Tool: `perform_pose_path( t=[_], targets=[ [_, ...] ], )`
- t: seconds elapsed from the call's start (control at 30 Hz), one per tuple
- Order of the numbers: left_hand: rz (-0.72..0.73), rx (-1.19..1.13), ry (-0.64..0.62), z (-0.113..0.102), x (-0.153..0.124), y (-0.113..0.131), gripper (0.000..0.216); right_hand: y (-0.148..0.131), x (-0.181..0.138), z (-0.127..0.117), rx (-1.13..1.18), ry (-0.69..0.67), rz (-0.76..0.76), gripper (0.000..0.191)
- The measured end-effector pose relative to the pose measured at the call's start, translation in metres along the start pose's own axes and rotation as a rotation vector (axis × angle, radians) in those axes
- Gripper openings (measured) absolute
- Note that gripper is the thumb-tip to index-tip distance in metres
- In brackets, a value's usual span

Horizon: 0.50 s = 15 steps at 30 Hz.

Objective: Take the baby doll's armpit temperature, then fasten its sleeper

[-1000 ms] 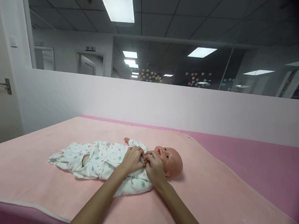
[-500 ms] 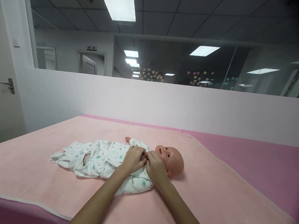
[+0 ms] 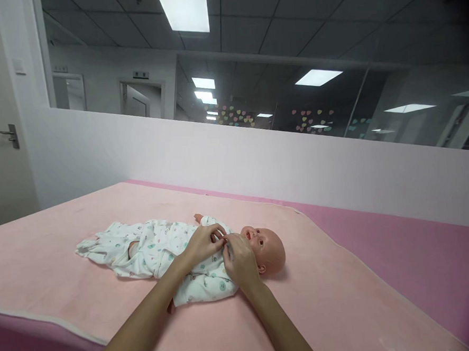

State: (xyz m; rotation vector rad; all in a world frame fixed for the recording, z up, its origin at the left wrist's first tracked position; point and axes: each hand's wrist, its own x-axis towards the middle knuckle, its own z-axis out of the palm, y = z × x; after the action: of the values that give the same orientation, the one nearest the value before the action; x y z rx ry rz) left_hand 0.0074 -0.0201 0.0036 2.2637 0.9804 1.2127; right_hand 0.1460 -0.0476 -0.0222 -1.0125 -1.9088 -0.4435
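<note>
A baby doll lies on its back on a light pink blanket, head to the right, legs to the left. It wears a white patterned romper. My left hand and my right hand meet on the doll's upper chest, just below the chin. Both pinch the romper's fabric at the neckline, fingertips touching each other. The doll's far arm sticks out behind my hands. What lies under my fingers is hidden.
The blanket covers a darker pink mattress that reaches right and toward the near edge. A low white partition wall with glass above runs behind it. A door with a handle stands at the far left.
My hands stay at the doll's neckline. The left hand's fingers have lifted and spread a little, and the romper over the chest has shifted slightly.
</note>
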Motion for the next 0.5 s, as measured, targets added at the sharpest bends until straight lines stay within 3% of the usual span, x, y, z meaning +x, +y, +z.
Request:
perform_pose_path(
  t=[0.13,0.33,0.5],
  targets=[
    [-0.045,0.012,-0.048,-0.011,-0.001,-0.005,0.015,0.003,-0.003,0.004,-0.052,0.018,0.013,0.020],
    [-0.109,-0.144,-0.299,-0.027,0.001,-0.016,0.020,0.008,-0.004,0.008,-0.116,0.039,0.043,0.021],
    [-0.124,-0.283,-0.260,-0.025,0.003,-0.020,0.026,-0.003,0.000,0.000,-0.036,-0.016,-0.012,0.018]
  ],
)
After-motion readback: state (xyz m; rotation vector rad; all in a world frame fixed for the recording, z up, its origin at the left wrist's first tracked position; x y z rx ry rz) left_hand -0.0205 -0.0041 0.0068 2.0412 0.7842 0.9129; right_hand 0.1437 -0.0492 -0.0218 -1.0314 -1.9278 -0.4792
